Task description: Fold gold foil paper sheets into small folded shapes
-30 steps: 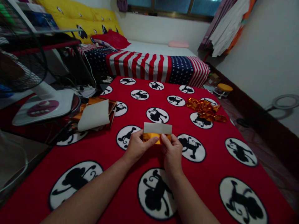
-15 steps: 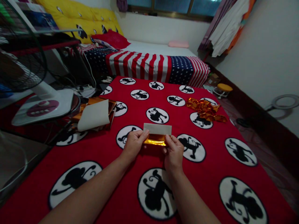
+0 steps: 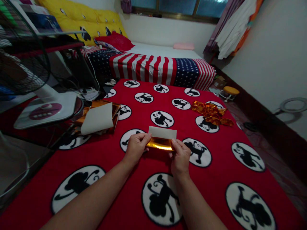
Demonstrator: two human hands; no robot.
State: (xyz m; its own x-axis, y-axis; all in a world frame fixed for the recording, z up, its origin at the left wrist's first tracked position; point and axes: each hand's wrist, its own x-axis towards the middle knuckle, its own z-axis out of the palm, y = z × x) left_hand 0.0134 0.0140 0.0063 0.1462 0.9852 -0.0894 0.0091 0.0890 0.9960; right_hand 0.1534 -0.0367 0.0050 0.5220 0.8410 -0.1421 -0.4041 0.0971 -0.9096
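Now the gold paper [image 3: 158, 144] is held over the red blanket [image 3: 120, 198], its ends pinched by the left hand [image 3: 136, 147] and right hand [image 3: 180, 157], which have been moved apart, leaving its middle uncovered.

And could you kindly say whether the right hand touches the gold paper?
Touching: the head view shows the right hand pinching the gold paper by its right end.
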